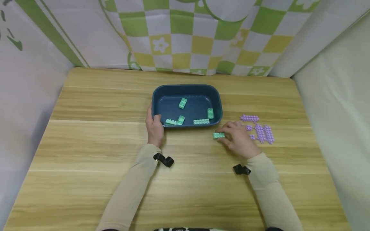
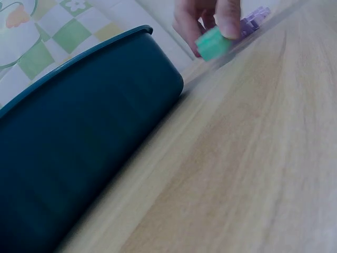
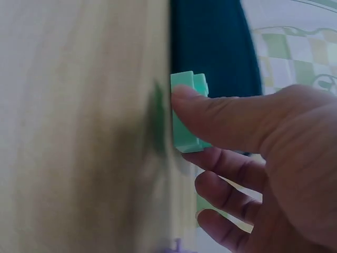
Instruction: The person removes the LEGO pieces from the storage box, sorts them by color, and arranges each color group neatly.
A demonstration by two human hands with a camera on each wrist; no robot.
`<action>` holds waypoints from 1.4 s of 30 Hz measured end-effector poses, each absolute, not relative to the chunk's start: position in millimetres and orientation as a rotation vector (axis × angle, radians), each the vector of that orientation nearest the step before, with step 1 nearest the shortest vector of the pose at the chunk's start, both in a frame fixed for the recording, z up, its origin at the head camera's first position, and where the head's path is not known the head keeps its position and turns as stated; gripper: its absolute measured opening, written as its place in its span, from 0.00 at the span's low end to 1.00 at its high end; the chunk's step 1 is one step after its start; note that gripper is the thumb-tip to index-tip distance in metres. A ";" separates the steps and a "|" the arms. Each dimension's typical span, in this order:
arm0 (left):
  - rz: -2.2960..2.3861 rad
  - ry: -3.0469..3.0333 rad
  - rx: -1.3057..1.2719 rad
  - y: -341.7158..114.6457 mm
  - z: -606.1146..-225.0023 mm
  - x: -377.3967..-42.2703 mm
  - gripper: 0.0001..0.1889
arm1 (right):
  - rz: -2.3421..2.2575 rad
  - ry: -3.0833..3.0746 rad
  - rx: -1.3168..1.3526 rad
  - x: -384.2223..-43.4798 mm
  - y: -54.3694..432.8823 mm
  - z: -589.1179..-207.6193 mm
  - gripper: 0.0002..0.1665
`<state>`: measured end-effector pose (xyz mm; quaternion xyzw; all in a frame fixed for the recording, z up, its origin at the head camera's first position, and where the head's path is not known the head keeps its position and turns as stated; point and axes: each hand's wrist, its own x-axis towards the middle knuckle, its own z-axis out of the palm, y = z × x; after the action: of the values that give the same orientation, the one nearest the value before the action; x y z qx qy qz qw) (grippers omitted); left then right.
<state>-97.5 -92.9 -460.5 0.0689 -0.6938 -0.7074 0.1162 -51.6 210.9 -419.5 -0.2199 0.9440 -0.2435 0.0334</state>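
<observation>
Nearest the body, two beige sleeves [image 1: 128, 186] reach in over the wooden table [image 1: 196, 195], each wearing a black wrist mount [image 1: 163, 159]. And here's the right hand [image 1: 238, 138], pinching a green brick [image 3: 185, 118] between thumb and forefinger, the other fingers curving clear! That grip on one end leaves the far end showing; the brick sits low, just outside the bin's near right corner, and whether it touches the wood I can't tell. Beyond that hand, purple pieces [image 1: 260, 133] lie grouped to the right, apart from the green ones. Over on the left, the left hand [image 1: 155, 128] grasps the near left corner of the blue bin [image 1: 188, 126], apparently to steady it. Inside, five green bricks [image 1: 201, 122] lie scattered, most near the walls. At the back hangs a checked curtain [image 1: 202, 45].
</observation>
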 end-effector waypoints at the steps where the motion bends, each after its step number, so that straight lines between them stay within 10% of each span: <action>1: -2.079 -2.026 0.200 -92.8 -459.9 -97.5 0.31 | -0.738 2.899 -0.664 -52.1 209.8 -420.9 0.17; 19: -2.044 -2.040 0.278 -100.9 -459.2 -95.2 0.32 | -0.997 2.997 -0.794 -98.2 180.1 -361.4 0.16; 42: -2.033 -2.086 0.255 -92.2 -461.3 -97.5 0.32 | -0.562 2.536 -0.915 -157.7 99.6 -394.1 0.18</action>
<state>-97.5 -92.2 -461.3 0.0868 -0.7091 -0.6913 0.1085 -157.7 99.6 -394.1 -0.3261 0.9036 -0.2002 0.1926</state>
